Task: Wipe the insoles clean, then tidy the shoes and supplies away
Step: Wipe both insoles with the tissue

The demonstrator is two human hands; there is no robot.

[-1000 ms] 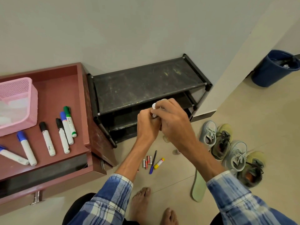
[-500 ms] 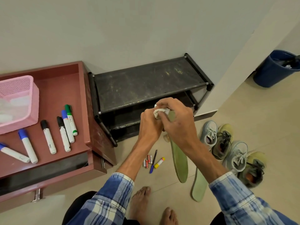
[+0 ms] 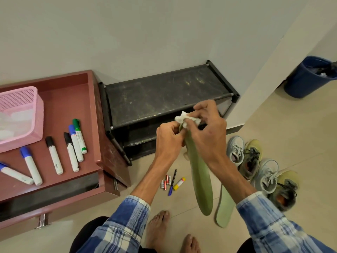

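Left hand (image 3: 169, 139) pinches the insole (image 3: 200, 183) by its far tip; it hangs lengthwise toward the person, right hand (image 3: 207, 132) clutching a cloth (image 3: 184, 118) there.

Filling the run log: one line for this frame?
step: wiping | left hand: grips insole upper end | right hand: pinches wipe on insole | second insole: on floor

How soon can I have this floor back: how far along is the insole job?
Done: nothing visibly. In hand: the left hand grips a green insole while the right hand rubs its top with a white wipe. Remaining: the second insole and four shoes on the floor, plus batteries, pen and glue stick.
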